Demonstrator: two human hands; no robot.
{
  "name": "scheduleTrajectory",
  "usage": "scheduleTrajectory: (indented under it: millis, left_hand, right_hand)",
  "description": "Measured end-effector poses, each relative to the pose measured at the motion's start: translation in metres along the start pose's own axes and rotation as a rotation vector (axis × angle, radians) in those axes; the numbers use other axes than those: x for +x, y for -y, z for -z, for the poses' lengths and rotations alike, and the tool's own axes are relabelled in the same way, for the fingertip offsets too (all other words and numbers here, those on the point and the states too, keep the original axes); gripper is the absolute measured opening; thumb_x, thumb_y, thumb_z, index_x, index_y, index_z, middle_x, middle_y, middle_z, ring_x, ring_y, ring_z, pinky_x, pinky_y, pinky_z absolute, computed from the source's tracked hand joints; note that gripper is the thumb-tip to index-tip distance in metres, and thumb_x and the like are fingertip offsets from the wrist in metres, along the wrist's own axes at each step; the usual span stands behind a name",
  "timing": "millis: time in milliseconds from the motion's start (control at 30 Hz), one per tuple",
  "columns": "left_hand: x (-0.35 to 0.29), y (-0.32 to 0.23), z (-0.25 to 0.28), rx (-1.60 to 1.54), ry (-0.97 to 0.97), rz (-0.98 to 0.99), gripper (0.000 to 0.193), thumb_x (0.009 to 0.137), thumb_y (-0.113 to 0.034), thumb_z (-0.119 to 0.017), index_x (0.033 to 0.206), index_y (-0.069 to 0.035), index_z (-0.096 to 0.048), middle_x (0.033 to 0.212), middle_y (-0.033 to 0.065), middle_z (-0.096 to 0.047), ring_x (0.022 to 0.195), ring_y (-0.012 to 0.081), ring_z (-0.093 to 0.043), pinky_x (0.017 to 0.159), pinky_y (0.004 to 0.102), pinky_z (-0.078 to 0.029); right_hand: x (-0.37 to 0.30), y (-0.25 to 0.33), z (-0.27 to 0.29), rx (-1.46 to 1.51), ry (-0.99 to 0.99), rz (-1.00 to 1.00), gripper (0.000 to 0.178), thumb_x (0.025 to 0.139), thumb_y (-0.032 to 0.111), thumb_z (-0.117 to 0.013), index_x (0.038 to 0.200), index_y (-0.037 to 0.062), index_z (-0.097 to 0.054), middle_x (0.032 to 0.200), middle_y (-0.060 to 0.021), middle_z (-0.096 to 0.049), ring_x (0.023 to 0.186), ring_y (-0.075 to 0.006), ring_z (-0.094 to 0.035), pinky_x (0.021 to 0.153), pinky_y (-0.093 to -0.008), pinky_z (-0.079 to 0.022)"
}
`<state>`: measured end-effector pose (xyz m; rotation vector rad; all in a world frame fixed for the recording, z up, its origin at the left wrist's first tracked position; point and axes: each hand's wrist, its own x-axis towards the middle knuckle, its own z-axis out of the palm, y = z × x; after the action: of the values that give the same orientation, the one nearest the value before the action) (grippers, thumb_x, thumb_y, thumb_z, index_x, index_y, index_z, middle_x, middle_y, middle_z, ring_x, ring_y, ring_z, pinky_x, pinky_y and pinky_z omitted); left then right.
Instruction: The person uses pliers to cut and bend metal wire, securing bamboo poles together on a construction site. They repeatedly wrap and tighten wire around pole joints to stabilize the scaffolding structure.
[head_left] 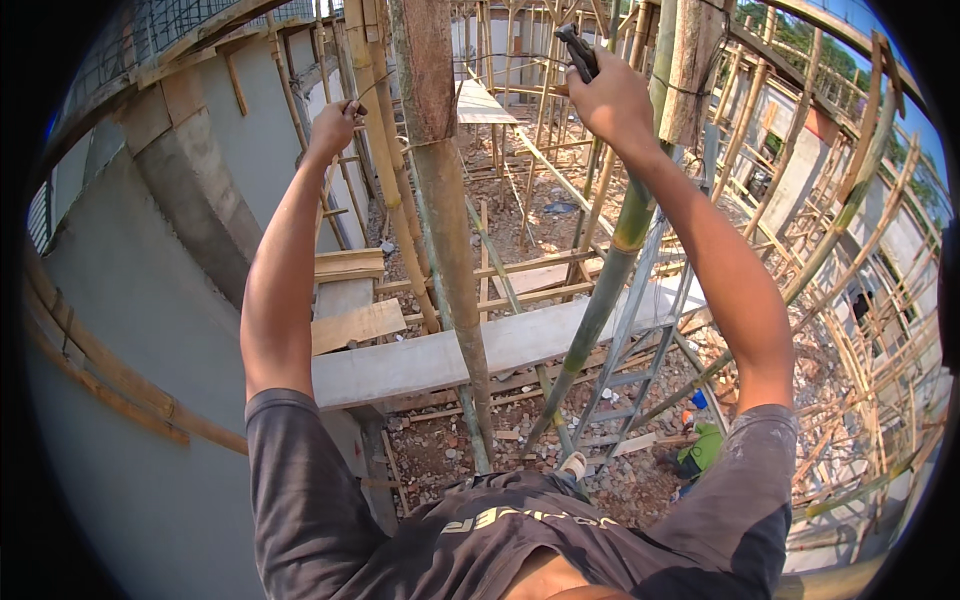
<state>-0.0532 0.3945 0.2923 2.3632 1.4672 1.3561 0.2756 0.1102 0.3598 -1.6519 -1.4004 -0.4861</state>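
Both arms are raised in front of me. My left hand is closed around the end of a thin dark wire, left of a thick upright wooden post. My right hand grips a dark hand tool that looks like pincers, its jaws mostly hidden by the hand. Between the post and the right hand runs more thin wire. Just right of that hand, a wooden post with dark wire bound round it stands beside a green bamboo pole.
Below me a pale concrete beam crosses from left to right. A metal ladder leans at the right, near a person in a green top. Rubble covers the ground. Bamboo scaffolding fills the right; a grey wall rises at left.
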Motion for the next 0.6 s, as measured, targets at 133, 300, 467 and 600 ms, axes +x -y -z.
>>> scheduleTrajectory:
  millis: [133,300,467,600]
  left_hand:
    - [-0.03,0.032,-0.084,-0.071,-0.136,-0.132,0.035,0.103,-0.036,-0.055,0.121,-0.009,-0.069,0.105,0.0175,-0.073,0.102,0.0349,-0.068,0.087,0.0431,-0.051]
    - [-0.081,0.038,-0.11,-0.376,-0.302,0.01,0.042,0.103,-0.031,-0.056,0.129,0.002,-0.06,0.113,0.018,-0.069,0.103,0.0284,-0.067,0.09,0.0396,-0.05]
    - [-0.228,0.014,-0.092,-0.508,-0.34,0.161,0.027,0.104,-0.022,-0.054,0.116,0.001,-0.061,0.107,0.0106,-0.061,0.098,0.0202,-0.058,0.087,0.0351,-0.047]
    - [-0.374,0.001,-0.122,-0.437,-0.233,0.171,0.022,0.103,-0.015,-0.053,0.113,0.003,-0.058,0.109,0.0116,-0.056,0.097,0.0204,-0.055,0.083,0.034,-0.046]
  right_hand:
    - [-0.054,-0.024,-0.044,0.023,-0.048,-0.104,0.028,0.086,0.028,-0.068,0.1,0.0045,-0.063,0.086,-0.0212,-0.072,0.086,-0.0433,-0.07,0.076,-0.0532,-0.054]
    - [-0.176,-0.093,-0.082,0.057,-0.22,-0.42,0.023,0.085,0.018,-0.07,0.099,0.0018,-0.061,0.085,-0.0213,-0.071,0.084,-0.0427,-0.07,0.074,-0.0516,-0.054]
    - [-0.332,-0.145,-0.07,-0.136,-0.175,-0.723,0.019,0.084,0.014,-0.069,0.096,0.0026,-0.059,0.076,-0.0186,-0.068,0.076,-0.0425,-0.068,0.066,-0.0515,-0.049]
    - [-0.461,-0.176,-0.029,-0.194,-0.107,-0.791,0.021,0.088,0.015,-0.067,0.105,0.0036,-0.062,0.084,-0.0207,-0.069,0.083,-0.0446,-0.068,0.072,-0.0528,-0.049]
